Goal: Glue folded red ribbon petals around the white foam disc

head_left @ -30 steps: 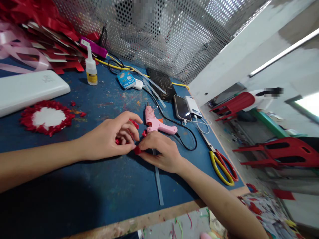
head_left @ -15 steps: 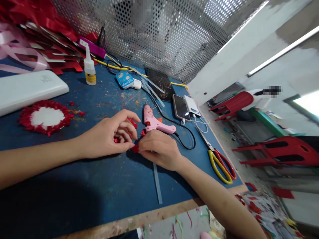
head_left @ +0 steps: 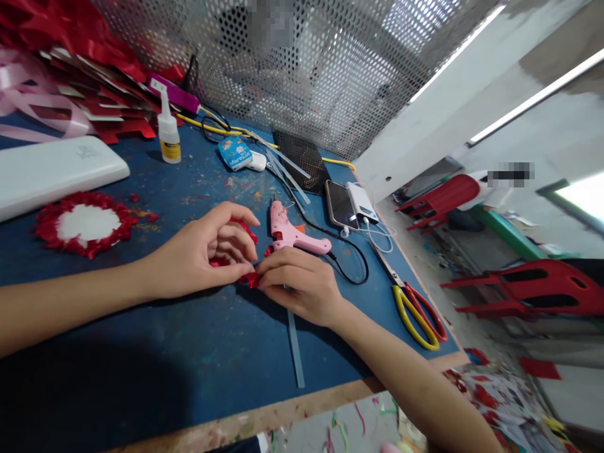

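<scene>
Over the middle of the blue table, my left hand [head_left: 207,255] curls with thumb and fingertips closed at a red ribbon piece [head_left: 250,279]. My right hand [head_left: 299,283] pinches the same piece from the other side, its fingers bent together. More red ribbon shows under my left fingers, mostly hidden by them. Just beyond my right hand lies a pink glue gun [head_left: 292,234], nozzle pointing away. A clear glue stick [head_left: 296,352] comes out from beneath that hand toward the near edge. On the left rests a white disc ringed with red ruffled ribbon [head_left: 87,223].
Yellow-and-red-handled scissors [head_left: 415,314] lie at the right edge, near a phone [head_left: 340,204] and a cabled power bank [head_left: 362,202]. A glue bottle [head_left: 168,129] stands behind the disc, beside a white box [head_left: 61,173]. A perforated metal panel [head_left: 321,69] closes the back.
My left fingers have closed in on the red ribbon and sit slightly nearer my right hand. The ribbon between the hands has turned a little. The glue gun stays in place.
</scene>
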`<state>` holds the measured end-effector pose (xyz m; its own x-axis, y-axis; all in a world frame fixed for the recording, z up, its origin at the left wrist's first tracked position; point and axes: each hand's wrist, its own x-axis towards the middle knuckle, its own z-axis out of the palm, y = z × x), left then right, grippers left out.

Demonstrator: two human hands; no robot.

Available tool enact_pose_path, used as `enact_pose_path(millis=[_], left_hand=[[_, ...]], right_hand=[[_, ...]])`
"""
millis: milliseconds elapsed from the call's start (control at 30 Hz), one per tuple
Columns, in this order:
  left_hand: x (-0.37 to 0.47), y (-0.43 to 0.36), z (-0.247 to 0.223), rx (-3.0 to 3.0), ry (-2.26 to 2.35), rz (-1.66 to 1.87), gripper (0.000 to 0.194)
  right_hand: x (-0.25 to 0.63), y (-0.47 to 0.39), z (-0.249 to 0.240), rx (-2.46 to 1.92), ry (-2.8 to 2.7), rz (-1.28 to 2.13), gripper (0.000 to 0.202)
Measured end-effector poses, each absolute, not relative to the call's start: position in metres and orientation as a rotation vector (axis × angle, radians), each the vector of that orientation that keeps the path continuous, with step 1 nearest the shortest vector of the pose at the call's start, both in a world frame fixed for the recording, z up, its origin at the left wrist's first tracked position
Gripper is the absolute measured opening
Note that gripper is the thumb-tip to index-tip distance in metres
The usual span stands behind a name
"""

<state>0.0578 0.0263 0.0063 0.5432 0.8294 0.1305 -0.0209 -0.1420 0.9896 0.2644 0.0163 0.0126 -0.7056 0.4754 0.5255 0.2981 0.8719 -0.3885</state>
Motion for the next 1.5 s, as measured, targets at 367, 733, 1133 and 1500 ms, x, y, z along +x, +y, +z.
enact_pose_path(millis=[367,733,1133,1500], left_hand=[[0.056,0.025,0.001,1.655,0.712,0.971,0.034],[0.054,0.019,-0.001,2.219,0.737,1.021,0.033],[0.053,0.019,-0.008,2.234,0.704,1.135,0.031],[0.056,0.017,-0.001,2.332,0.730,1.116,0.031]], right_hand=[[0.261,0.013,0.013,-0.543,-2.314,0.390,0.013],[0.260,0.010,0.016,-0.663,-2.130,0.401,0.018],[0.259,0.007,0.019,-0.741,-2.207,0.370,0.011],[0.257,0.005,0.019,-0.771,-2.242,0.378,0.011]])
